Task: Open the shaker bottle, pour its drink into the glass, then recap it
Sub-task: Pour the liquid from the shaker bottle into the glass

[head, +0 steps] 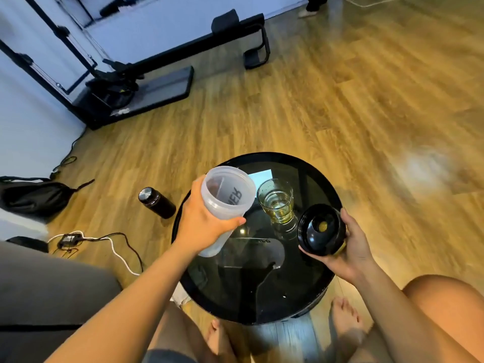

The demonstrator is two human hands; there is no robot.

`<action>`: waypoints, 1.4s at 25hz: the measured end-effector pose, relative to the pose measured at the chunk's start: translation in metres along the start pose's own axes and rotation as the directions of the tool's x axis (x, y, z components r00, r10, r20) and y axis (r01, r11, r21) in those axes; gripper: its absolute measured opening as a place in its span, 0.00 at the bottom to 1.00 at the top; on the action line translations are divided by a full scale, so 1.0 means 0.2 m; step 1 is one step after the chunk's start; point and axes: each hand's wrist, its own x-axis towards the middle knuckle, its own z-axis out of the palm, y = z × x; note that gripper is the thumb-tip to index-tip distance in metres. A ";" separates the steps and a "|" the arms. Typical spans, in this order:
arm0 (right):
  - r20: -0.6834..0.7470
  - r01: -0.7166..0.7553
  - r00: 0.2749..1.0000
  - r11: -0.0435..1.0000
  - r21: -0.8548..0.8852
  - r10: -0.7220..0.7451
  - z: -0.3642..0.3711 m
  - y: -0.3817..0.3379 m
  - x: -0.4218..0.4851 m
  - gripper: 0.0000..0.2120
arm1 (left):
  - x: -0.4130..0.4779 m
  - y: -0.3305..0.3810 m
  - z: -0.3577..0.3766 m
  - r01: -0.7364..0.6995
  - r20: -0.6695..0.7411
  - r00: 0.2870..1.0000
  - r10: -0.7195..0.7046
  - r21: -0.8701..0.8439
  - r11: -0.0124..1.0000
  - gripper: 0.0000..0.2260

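With yellow drink already in the clear faceted glass (275,201), pouring looks done — left hand (203,226) grips the translucent plastic shaker bottle (225,205) just left of the glass, right hand (348,247) holds its black round lid (321,230) — recapping remains.

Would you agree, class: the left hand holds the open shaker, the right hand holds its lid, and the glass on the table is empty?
One error: the glass is not empty. The head view shows yellowish drink in its bottom. The left hand does hold the open shaker, the right hand its lid.

Warm, dimmish indoor light, glare patch on floor (424,166), blurred wide-angle edges, reflective tabletop (301,279).
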 end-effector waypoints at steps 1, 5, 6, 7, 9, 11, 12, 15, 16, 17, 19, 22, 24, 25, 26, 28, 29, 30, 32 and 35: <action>-0.001 0.002 1.000 1.000 0.005 -0.002 -0.01 0.00 0.01 0.20 | 0.01 0.00 0.00 -0.005 0.025 1.000 0.004 0.042 0.999 0.45; 0.015 0.010 1.000 1.000 -0.017 -0.010 0.00 0.00 0.01 0.18 | 0.06 0.03 -0.03 -0.045 0.079 0.996 0.032 0.161 0.986 0.43; 0.008 0.011 1.000 1.000 -0.016 -0.011 0.01 0.01 0.01 0.18 | 0.07 0.04 -0.04 -0.057 0.092 0.995 0.040 0.186 0.981 0.42; 0.006 0.009 1.000 1.000 -0.012 -0.009 0.01 0.01 0.01 0.18 | 0.09 0.04 -0.04 -0.066 0.104 0.994 0.044 0.218 0.974 0.41; 0.002 0.003 1.000 1.000 -0.009 -0.003 0.00 0.02 0.02 0.18 | 0.11 0.04 -0.02 -0.073 0.127 0.991 0.038 0.284 0.956 0.39; -0.009 -0.008 1.000 1.000 -0.010 0.008 -0.01 0.03 0.02 0.19 | 0.13 0.04 -0.01 -0.085 0.146 0.989 0.035 0.355 0.931 0.38; 0.001 -0.010 1.000 1.000 -0.013 0.010 0.00 0.03 0.02 0.20 | 0.14 0.04 0.00 -0.097 0.150 0.988 0.040 0.392 0.915 0.39; 0.000 -0.022 1.000 1.000 -0.007 0.022 -0.01 0.02 0.00 0.21 | 0.16 0.06 0.03 -0.118 0.162 0.986 0.048 0.458 0.881 0.43; 0.003 -0.026 1.000 1.000 -0.008 0.026 -0.02 0.02 0.00 0.21 | 0.17 0.06 0.03 -0.121 0.168 0.985 0.046 0.469 0.875 0.43; 0.010 -0.024 1.000 1.000 -0.013 0.024 -0.02 0.02 0.00 0.21 | 0.18 0.06 0.04 -0.127 0.175 0.983 0.047 0.483 0.866 0.44; 0.008 -0.021 1.000 1.000 -0.009 0.021 -0.02 0.02 0.00 0.21 | 0.19 0.06 0.05 -0.148 0.189 0.980 0.057 0.514 0.845 0.42; 0.006 -0.013 1.000 1.000 0.006 0.013 -0.02 0.02 0.01 0.23 | 0.20 0.06 0.06 -0.163 0.197 0.978 0.062 0.550 0.819 0.42; -0.002 -0.013 1.000 1.000 0.021 0.013 -0.02 0.03 0.02 0.25 | 0.20 0.07 0.07 -0.163 0.200 0.978 0.059 0.560 0.812 0.43; -0.003 -0.016 1.000 1.000 0.022 0.016 -0.03 0.03 0.02 0.26 | 0.21 0.07 0.07 -0.164 0.202 0.978 0.058 0.560 0.812 0.43; -0.003 -0.017 1.000 1.000 0.023 0.017 -0.03 0.03 0.03 0.27 | 0.21 0.08 0.07 -0.163 0.203 0.978 0.055 0.560 0.813 0.43; 0.002 -0.019 1.000 1.000 0.023 0.019 -0.04 0.03 0.03 0.25 | 0.23 0.08 0.07 -0.158 0.205 0.978 0.048 0.562 0.812 0.43; 0.002 -0.021 1.000 1.000 0.022 0.021 -0.04 0.03 0.03 0.24 | 0.23 0.08 0.07 -0.154 0.205 0.978 0.044 0.564 0.811 0.44; 0.000 -0.023 1.000 0.999 0.023 0.023 -0.04 0.02 0.04 0.23 | 0.23 0.09 0.07 -0.155 0.204 0.978 0.044 0.565 0.810 0.44; -0.007 -0.031 0.999 0.999 0.019 0.031 -0.04 0.02 0.04 0.23 | 0.23 0.09 0.07 -0.158 0.203 0.978 0.049 0.565 0.810 0.44; -0.021 -0.033 0.999 0.999 0.009 0.034 -0.04 0.02 0.05 0.29 | 0.23 0.09 0.07 -0.160 0.206 0.977 0.049 0.565 0.810 0.43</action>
